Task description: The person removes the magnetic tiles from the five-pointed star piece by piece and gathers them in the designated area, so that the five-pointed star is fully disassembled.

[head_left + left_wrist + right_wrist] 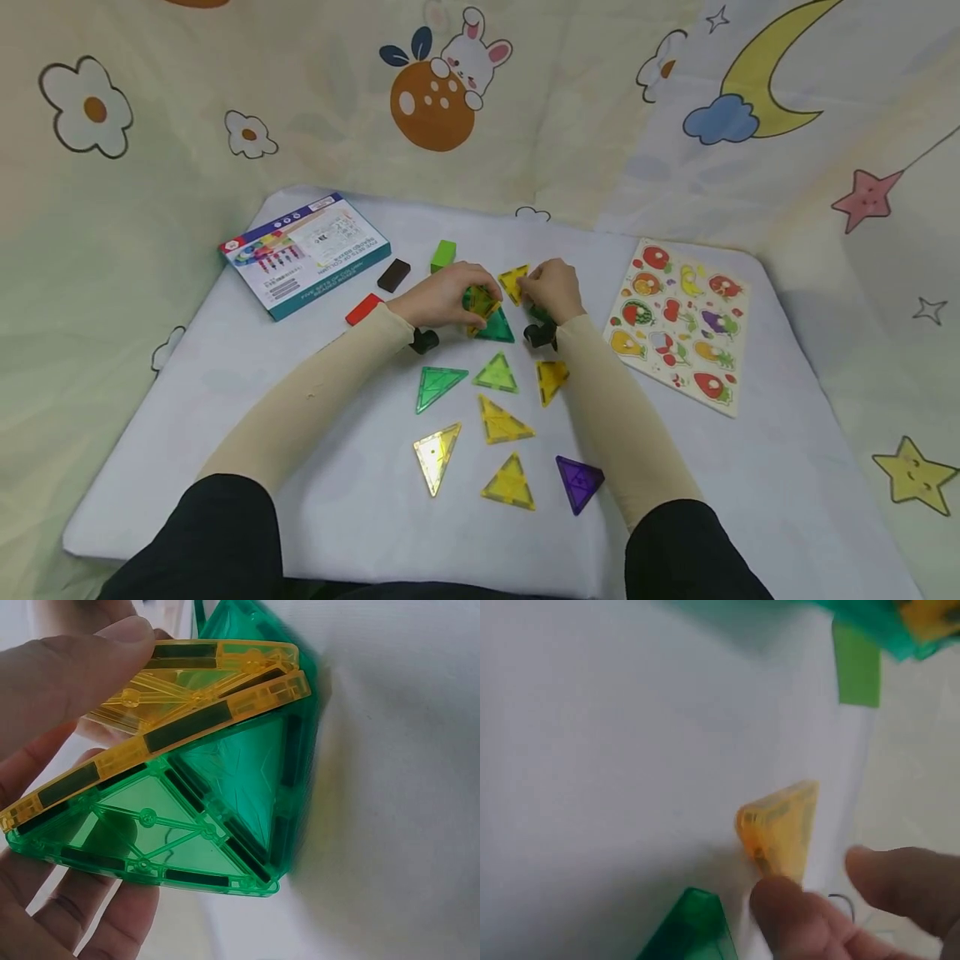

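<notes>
Here the left hand curls its thumb and fingers around a cluster of joined magnetic tiles, yellow triangles stuck onto green ones, held just above the white table cover. Just beside it, the right hand pinches a single yellow triangle tile by one edge, upright, close to the cluster. Loose tiles lie nearer the person: a green triangle, a purple triangle. A fruit puzzle board lies to the right.
</notes>
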`<state>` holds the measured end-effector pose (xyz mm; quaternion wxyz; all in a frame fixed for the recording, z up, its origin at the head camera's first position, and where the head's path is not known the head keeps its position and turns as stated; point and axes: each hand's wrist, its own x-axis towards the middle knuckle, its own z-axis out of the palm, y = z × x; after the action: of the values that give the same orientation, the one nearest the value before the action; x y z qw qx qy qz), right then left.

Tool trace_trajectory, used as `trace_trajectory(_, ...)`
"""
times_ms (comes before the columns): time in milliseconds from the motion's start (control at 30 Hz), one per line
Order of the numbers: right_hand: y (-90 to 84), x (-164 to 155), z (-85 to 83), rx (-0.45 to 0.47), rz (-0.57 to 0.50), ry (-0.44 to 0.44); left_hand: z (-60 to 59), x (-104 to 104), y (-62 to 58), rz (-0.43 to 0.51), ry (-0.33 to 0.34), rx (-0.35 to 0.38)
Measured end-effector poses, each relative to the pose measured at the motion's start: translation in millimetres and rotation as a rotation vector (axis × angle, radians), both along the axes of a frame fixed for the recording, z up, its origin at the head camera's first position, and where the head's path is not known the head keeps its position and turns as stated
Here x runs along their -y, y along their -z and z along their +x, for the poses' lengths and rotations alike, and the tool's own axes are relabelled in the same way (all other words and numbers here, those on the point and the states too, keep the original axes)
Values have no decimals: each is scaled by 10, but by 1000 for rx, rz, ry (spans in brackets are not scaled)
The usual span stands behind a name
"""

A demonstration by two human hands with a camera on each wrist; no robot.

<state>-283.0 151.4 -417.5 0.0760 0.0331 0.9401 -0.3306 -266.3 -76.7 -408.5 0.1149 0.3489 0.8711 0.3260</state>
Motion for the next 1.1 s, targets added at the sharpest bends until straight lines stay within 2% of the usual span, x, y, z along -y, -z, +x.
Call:
trace_trajectory(233,-42,-97,339,27,-153,-186,1,0,-11,10,-2,-3)
trace_trajectory(367,-88,-66,527,-3,-168,-259,-17,6,6,21,12,-23)
trace_trajectory(500,-114,48,615,-75,-152,-276,-38,20,35,52,20,-40)
trace_trajectory(700,-127,179,640,-146,-93,-205,-46,1,55,67,32,-30)
trace_trajectory(933,-98,238,707,-157,-54,-45,-81,57,39,-74,23,-27)
trace_trajectory(1100,-76,230,751,-160,-60,0,-87,70,20,-127,0,-18)
